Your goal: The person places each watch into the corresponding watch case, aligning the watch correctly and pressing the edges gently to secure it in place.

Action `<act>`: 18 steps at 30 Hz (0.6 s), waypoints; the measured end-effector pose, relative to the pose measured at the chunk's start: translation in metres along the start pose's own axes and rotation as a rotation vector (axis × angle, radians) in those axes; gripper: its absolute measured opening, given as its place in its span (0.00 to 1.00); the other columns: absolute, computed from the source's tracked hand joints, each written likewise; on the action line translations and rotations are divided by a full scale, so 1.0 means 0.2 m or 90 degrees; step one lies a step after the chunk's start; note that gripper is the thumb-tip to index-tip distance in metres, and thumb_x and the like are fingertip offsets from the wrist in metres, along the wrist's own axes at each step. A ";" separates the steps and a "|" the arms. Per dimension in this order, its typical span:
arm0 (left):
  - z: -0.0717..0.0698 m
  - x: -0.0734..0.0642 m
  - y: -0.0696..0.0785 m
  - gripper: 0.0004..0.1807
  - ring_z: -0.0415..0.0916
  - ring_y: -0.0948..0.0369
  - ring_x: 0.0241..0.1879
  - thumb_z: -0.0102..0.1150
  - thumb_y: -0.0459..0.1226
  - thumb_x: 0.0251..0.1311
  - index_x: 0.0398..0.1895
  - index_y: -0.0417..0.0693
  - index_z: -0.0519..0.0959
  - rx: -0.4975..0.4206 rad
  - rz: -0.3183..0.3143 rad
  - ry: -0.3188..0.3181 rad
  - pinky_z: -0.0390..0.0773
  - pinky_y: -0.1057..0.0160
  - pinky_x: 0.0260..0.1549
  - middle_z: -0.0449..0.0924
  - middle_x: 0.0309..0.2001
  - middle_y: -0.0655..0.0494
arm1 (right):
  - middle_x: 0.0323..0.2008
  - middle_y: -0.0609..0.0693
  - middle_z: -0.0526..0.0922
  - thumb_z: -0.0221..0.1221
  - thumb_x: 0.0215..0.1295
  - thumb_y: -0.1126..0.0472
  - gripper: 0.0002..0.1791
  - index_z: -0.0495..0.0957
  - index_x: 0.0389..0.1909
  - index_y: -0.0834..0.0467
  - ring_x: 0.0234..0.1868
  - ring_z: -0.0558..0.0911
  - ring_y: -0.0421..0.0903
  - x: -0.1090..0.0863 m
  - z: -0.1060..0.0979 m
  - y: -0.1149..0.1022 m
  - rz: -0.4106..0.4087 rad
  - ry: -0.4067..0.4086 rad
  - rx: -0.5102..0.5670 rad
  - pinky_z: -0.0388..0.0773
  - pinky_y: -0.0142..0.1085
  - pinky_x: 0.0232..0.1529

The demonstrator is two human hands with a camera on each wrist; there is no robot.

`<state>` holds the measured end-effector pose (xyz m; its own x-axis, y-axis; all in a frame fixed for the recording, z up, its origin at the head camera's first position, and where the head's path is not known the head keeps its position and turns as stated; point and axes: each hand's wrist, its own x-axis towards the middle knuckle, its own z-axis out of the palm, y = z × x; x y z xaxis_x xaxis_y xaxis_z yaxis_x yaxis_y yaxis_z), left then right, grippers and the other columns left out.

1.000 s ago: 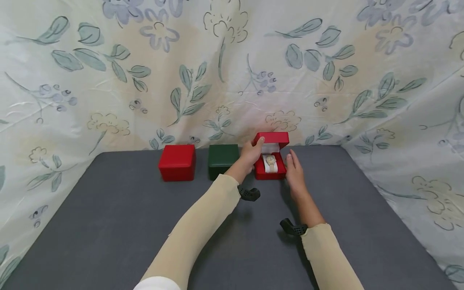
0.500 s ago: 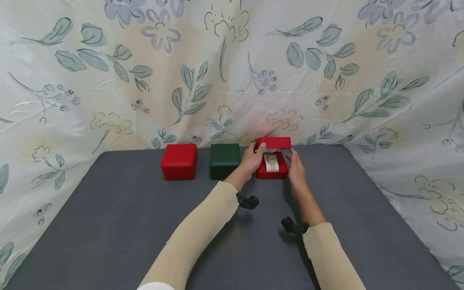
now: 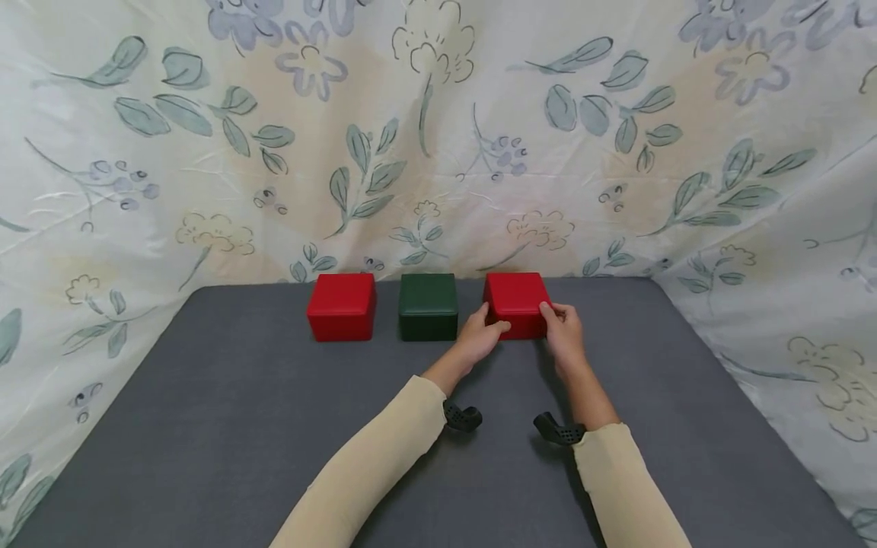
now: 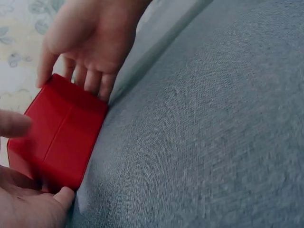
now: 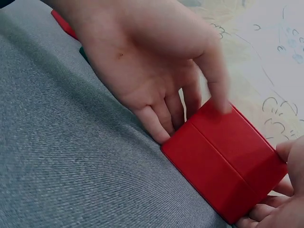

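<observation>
The right-hand red watch box [image 3: 521,297] stands on the grey table with its lid down; the watch inside is hidden. My left hand [image 3: 479,336] is at its left side, fingertips against that side. The left thumb [image 4: 14,124] sticks out in front of the box's front face and is blurred in both wrist views. At the opposite side, my right hand [image 3: 565,339] holds the front right corner, thumb on the front edge and fingers along the side. In the right wrist view, the box [image 5: 223,161] shows a seam across its front, with the right fingers [image 5: 285,185] at its edge.
To the left stand a shut green box [image 3: 428,307] and another shut red box [image 3: 341,307], in line along the table's back edge. A floral cloth [image 3: 438,183] hangs right behind the boxes. The grey tabletop [image 3: 205,426] stretches towards the person.
The right-hand red box's lid has come down and covers the watch. My left hand has moved from the lid down to the box's left side. My right thumb has come onto the front corner.
</observation>
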<state>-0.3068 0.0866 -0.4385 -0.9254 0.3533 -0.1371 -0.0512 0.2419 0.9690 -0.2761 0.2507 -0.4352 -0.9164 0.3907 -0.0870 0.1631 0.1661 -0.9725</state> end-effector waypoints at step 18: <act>0.00 -0.09 0.13 0.37 0.62 0.55 0.66 0.49 0.48 0.68 0.76 0.50 0.49 0.092 0.071 0.036 0.70 0.48 0.63 0.61 0.71 0.53 | 0.60 0.55 0.72 0.49 0.73 0.49 0.27 0.62 0.66 0.59 0.55 0.72 0.43 -0.01 0.00 -0.01 -0.030 0.073 0.055 0.71 0.32 0.53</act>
<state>-0.2904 0.0871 -0.4108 -0.9423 0.3346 -0.0153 0.1031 0.3333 0.9372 -0.2755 0.2499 -0.4328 -0.8737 0.4860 -0.0197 0.0835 0.1099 -0.9904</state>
